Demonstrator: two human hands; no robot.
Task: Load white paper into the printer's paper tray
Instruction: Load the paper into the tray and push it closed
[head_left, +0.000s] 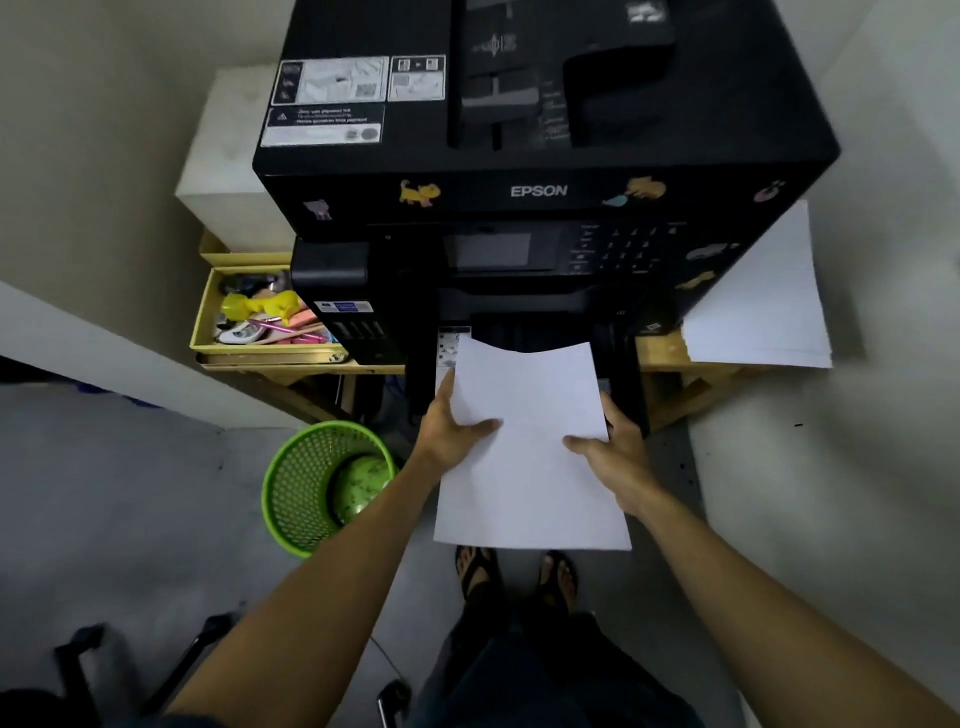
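Far left, floor level: round green plastic mesh wastebasket (324, 486). Above it, a shallow yellow tray of pens and stationery (205, 317) beside the printer. Left hand (451, 434) grips the left edge of a white paper sheaf (530, 452), thumb lying on top. Sheaf held flat, far edge bowed, reaching over the black pulled-out paper tray (423, 379) at the base of the large black Epson printer (540, 192). Right hand (615, 454) pinches the sheaf's right edge, thumb on top. Hands apart, one per side. Far right: loose stack of white sheets (758, 306) on the wooden table (670, 353).
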